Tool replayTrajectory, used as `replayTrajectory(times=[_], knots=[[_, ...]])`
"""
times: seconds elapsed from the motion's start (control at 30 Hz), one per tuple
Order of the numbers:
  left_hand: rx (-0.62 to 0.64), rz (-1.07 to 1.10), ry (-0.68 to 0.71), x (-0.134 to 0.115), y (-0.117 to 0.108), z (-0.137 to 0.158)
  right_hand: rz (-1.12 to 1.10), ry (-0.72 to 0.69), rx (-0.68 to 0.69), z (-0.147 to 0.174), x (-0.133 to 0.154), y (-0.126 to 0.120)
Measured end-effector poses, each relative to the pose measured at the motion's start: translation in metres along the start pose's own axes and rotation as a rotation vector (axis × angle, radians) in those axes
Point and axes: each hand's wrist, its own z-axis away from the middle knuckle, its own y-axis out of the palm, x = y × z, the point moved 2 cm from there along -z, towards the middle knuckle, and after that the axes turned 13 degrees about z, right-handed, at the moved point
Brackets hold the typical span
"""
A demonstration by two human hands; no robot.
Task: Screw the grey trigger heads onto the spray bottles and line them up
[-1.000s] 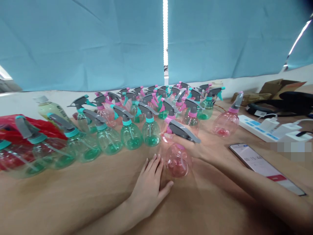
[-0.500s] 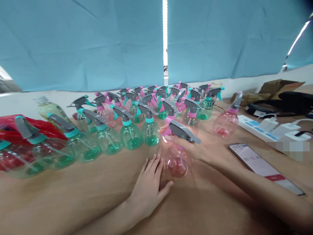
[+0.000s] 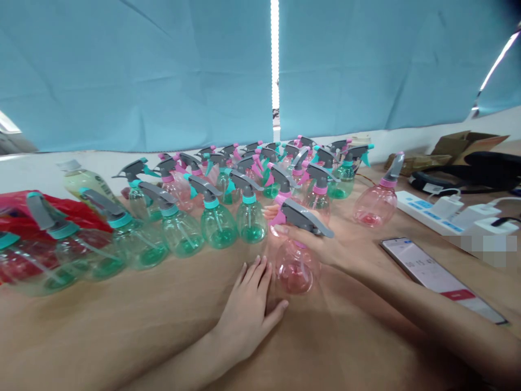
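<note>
My right hand [image 3: 311, 244] is wrapped round the neck of a pink see-through spray bottle [image 3: 296, 271] with a grey and pink trigger head. The bottle stands upright on the wooden table [image 3: 163, 326], its nozzle turned to the far left. Part of the fingers is hidden behind the bottle. Flat on the table just left of that bottle lies my left hand [image 3: 248, 307], fingers stretched out, holding nothing. Beyond it stands a green spray bottle [image 3: 251, 220], in a row with several more green ones running to the left.
Behind the row crowd several pink and green spray bottles. A lone pink spray bottle [image 3: 374, 203] stands to the right, near a white power strip [image 3: 431, 214] with plugs. A phone [image 3: 439, 277] lies beside my right forearm. A red plastic bag [image 3: 73, 209] sits at left.
</note>
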Motion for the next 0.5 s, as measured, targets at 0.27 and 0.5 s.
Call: replayTrajectory(times=[0.27, 0.5], knots=[[-0.012, 0.011, -0.003, -0.0007, -0.0008, -0.0004, -0.050, -0.014, 0.032, 0.0029, 0.0052, -0.0023], [0.004, -0.002, -0.006, -0.0017, -0.0017, -0.0005, -0.075, -0.005, 0.014, 0.0076, 0.0075, -0.0034]])
